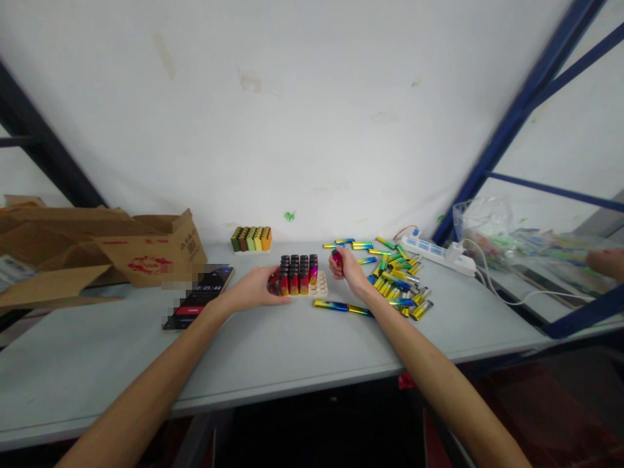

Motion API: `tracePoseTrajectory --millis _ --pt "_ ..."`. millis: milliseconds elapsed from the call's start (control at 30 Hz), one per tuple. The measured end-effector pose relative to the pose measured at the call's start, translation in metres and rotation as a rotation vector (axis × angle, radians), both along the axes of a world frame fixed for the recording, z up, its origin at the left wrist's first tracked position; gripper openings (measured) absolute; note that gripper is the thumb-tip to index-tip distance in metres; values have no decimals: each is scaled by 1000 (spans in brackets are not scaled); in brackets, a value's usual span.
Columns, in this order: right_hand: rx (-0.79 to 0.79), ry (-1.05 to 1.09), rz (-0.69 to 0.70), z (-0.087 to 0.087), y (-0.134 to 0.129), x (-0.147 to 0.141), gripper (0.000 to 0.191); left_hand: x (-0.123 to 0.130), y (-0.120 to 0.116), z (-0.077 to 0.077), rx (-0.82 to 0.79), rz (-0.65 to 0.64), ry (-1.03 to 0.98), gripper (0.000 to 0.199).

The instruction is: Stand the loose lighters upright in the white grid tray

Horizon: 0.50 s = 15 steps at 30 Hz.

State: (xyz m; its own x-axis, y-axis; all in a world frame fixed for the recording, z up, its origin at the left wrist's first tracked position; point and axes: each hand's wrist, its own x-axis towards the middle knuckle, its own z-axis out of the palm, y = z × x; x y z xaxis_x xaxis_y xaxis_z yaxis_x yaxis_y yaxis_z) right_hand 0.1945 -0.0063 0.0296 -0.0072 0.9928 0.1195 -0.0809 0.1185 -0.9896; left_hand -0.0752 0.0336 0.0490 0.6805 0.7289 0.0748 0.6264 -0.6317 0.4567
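Note:
A white tray (319,284) stands mid-table, with rows of upright red cylinders (294,284) with black tops in most of its holes. Some holes at its right end show bare. My left hand (258,288) is curled round the tray's left end, thumb at the front, fingers behind. To the right of the tray, and apart from it, my right hand (347,268) is closed on a small magenta cylinder (337,257), mostly hidden by the fingers. Beside and behind that hand lie many loose shiny yellow, green and blue cylinders (390,279).
A second block of upright green, brown and yellow cylinders (251,239) stands by the wall. To the left are an open cardboard box (156,250) and a phone (202,296) showing a timer. A power strip (439,253) lies right. Another person's hand (607,262) shows far right.

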Motion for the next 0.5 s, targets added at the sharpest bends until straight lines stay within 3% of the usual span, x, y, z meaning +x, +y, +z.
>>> tracePoseTrajectory --millis 333,500 --pt "-31 36 -40 9 -8 -3 65 0 -1 0 -30 -17 -47 58" --pt "23 -49 -122 0 -5 -4 63 0 0 -2 -31 -23 -57 58"
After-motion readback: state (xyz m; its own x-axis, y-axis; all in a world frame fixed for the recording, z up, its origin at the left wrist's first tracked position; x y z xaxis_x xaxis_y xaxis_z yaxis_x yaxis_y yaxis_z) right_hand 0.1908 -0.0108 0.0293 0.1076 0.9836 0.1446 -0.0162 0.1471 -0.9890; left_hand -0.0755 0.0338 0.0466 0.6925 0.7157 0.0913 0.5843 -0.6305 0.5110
